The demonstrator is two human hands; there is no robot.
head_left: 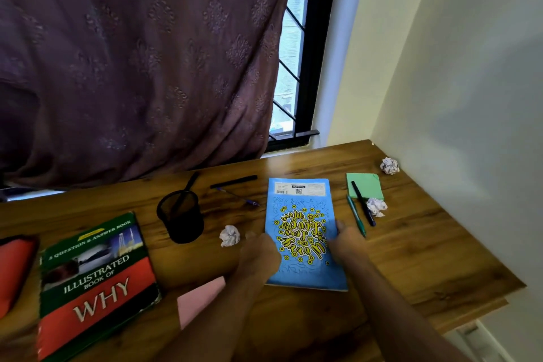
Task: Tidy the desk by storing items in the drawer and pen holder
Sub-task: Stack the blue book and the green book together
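— Where's the notebook (302,232) sitting?

— Flat on the desk (426,258), right of centre, its long axis running away from the person toward the window. The near end is the one between the hands.

— And the hands?

— One on each long edge. The left hand (260,253) is on the left edge, the right hand (345,239) on the right edge, fingers reaching onto the cover. Both look set against it, but it's blurred, so whether they've truly closed on it or just rest there, I cannot tell.

— So which hand is nearer?

— About equal, I'd say; the book lies straight between them. A two-handed lift off the near end looks like the natural thing.

— Toward the drawer?

— Probably, though no drawer shows from here. The holder (181,219) stands to the left with one pen in it. Loose pens remain: two behind it (235,181), and a green pen (356,216) just right of the right hand.

— Anything in the way?

— A paper ball (229,235) just left of the left hand. Otherwise the book's edges are free.
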